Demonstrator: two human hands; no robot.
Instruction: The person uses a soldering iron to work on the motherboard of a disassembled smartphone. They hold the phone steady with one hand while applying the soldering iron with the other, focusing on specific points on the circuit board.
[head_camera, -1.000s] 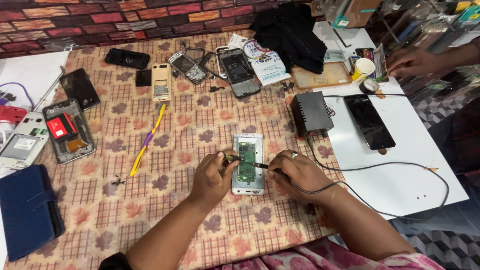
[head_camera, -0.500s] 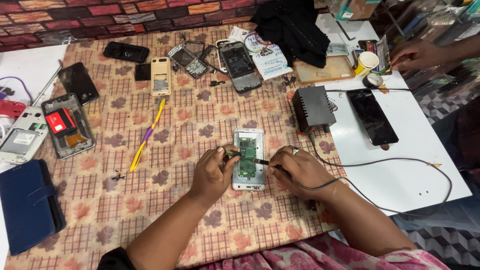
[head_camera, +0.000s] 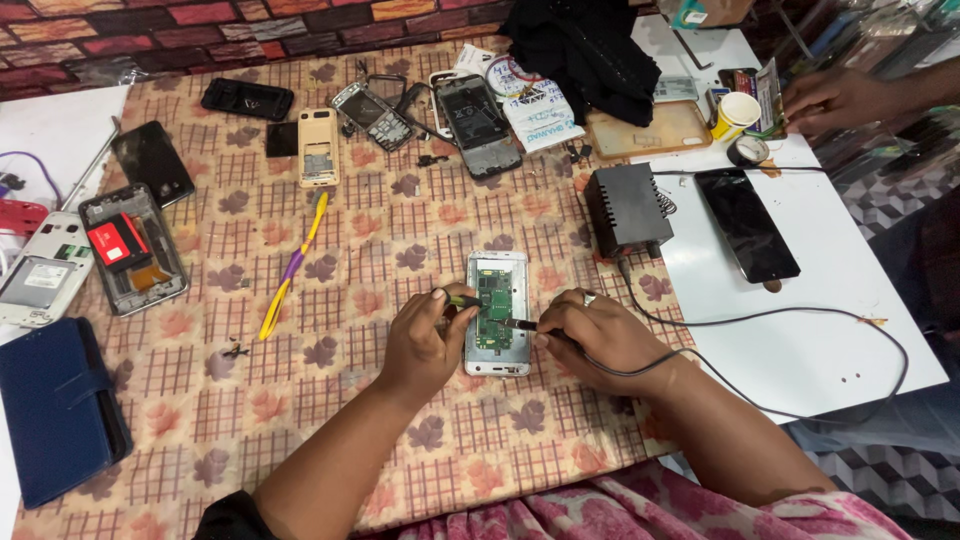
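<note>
Mid-solder on opened phone (head_camera: 497, 312): left hand (head_camera: 425, 340) pinches tweezers (head_camera: 462, 299) on green board, right hand (head_camera: 590, 335) grips soldering iron (head_camera: 520, 324); next needs steady tip.

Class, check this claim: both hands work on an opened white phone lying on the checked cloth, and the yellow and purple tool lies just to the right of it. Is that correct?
Not quite. The head view shows the yellow and purple tool lying to the left of the opened white phone, beyond the left hand. The right hand and checked cloth are as stated.
</note>
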